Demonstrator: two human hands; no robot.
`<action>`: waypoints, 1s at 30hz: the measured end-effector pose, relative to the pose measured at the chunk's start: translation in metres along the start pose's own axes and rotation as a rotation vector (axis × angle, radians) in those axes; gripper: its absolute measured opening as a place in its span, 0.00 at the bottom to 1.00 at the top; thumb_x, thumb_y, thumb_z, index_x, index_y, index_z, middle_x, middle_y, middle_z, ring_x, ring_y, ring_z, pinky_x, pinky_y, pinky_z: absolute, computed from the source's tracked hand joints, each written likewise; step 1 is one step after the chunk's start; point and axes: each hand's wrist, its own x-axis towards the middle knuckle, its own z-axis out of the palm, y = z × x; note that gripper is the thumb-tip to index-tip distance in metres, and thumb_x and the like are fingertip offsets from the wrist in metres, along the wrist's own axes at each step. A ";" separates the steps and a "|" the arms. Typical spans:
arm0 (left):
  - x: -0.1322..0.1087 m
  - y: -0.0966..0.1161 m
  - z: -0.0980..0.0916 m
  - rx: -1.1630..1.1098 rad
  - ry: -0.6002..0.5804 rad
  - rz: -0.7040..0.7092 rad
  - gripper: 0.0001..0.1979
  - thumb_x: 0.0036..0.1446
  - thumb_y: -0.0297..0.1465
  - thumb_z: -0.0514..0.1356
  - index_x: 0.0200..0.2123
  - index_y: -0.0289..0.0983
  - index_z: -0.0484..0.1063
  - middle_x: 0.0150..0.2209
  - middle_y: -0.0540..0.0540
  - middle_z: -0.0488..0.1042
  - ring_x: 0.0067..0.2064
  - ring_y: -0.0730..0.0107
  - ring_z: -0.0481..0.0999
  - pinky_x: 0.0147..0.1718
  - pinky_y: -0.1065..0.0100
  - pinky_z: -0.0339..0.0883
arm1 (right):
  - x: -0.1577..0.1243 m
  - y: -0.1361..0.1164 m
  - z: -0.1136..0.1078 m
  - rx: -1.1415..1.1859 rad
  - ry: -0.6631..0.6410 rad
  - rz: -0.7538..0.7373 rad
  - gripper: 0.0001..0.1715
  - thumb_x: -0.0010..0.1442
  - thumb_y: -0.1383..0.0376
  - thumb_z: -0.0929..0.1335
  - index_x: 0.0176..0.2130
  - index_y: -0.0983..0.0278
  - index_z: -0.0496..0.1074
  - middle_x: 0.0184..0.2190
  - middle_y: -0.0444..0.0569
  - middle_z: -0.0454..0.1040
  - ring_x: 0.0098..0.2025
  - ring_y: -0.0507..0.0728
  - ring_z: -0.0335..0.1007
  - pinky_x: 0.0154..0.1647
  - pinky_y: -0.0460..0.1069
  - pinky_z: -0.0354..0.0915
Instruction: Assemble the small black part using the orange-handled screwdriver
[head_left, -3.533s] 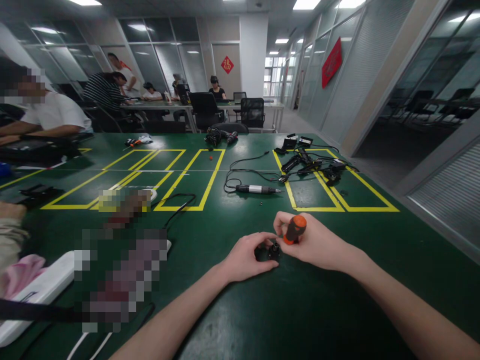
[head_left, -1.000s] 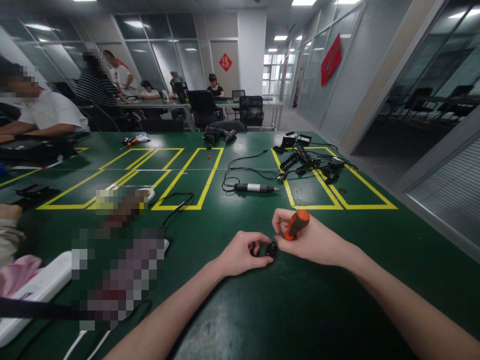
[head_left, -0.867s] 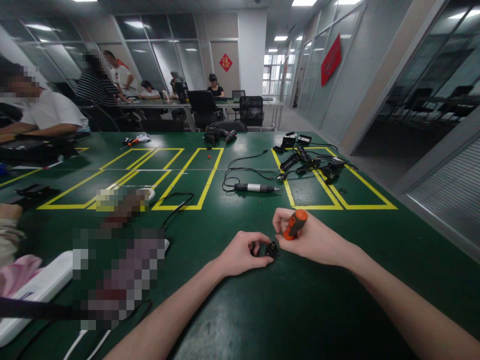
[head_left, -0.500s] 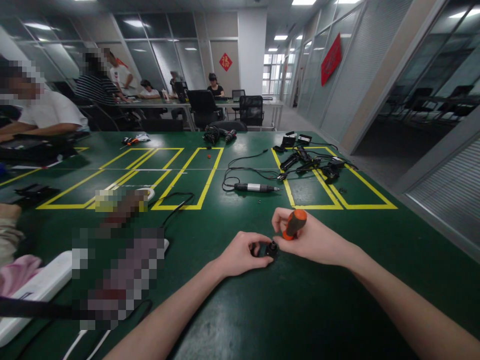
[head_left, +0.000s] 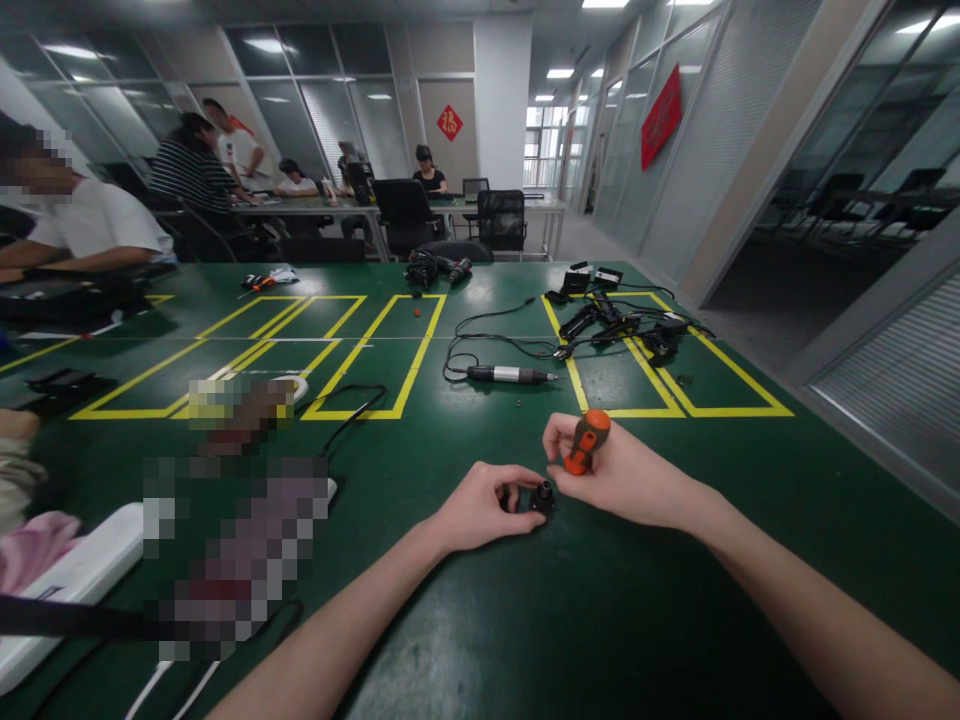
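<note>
A small black cylindrical part [head_left: 543, 498] stands on the green table, and my left hand [head_left: 487, 510] pinches it between thumb and fingers. Just to its right, my right hand [head_left: 611, 475] is closed on a screwdriver [head_left: 591, 440] with an orange and dark grey handle. The handle points up and leans slightly to the right. The screwdriver's shaft and tip do not show clearly. My right fingertips are close to the black part; I cannot tell whether they touch it.
Beyond my hands lies a pen-shaped electric screwdriver [head_left: 510, 375] with its cord. Black parts and cables [head_left: 619, 320] are heaped at the back right. Power strips [head_left: 75, 590] are at the left, and a power drill [head_left: 457, 270] lies at the far edge. A person [head_left: 82, 215] sits at the far left.
The screwdriver handle has turned in my right hand, showing a different side, and my right hand has shifted slightly. My left hand stays on the black part.
</note>
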 end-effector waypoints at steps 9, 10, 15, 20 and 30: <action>0.000 -0.001 0.000 0.032 -0.013 -0.012 0.19 0.53 0.35 0.69 0.48 0.36 0.80 0.24 0.55 0.69 0.25 0.78 0.67 0.26 0.75 0.58 | 0.001 0.000 -0.001 0.015 -0.022 -0.006 0.11 0.50 0.73 0.68 0.35 0.61 0.68 0.26 0.38 0.67 0.27 0.50 0.61 0.28 0.45 0.58; 0.000 -0.002 0.000 0.036 -0.015 -0.018 0.19 0.53 0.36 0.69 0.48 0.36 0.80 0.24 0.55 0.69 0.25 0.78 0.67 0.26 0.75 0.58 | 0.002 0.000 0.000 0.002 -0.022 -0.007 0.11 0.50 0.73 0.68 0.35 0.61 0.68 0.26 0.38 0.67 0.27 0.50 0.61 0.28 0.45 0.58; 0.000 -0.002 0.000 0.047 -0.015 -0.017 0.20 0.54 0.37 0.69 0.48 0.36 0.80 0.23 0.55 0.69 0.24 0.78 0.66 0.26 0.74 0.58 | 0.003 0.003 0.002 -0.009 -0.024 -0.011 0.05 0.54 0.71 0.67 0.34 0.62 0.68 0.27 0.40 0.68 0.27 0.51 0.62 0.29 0.46 0.59; 0.000 -0.002 0.000 0.034 -0.008 -0.012 0.19 0.53 0.36 0.69 0.48 0.36 0.80 0.24 0.55 0.70 0.25 0.78 0.67 0.27 0.75 0.58 | 0.002 0.005 0.001 0.040 -0.038 -0.021 0.10 0.51 0.72 0.67 0.36 0.62 0.68 0.29 0.39 0.67 0.28 0.50 0.62 0.29 0.45 0.60; 0.001 -0.001 0.000 0.039 -0.017 -0.009 0.19 0.54 0.36 0.69 0.48 0.35 0.81 0.23 0.55 0.68 0.24 0.79 0.64 0.26 0.74 0.57 | 0.000 -0.001 0.001 0.037 0.019 0.015 0.06 0.54 0.70 0.67 0.34 0.60 0.66 0.23 0.37 0.63 0.25 0.50 0.59 0.27 0.45 0.56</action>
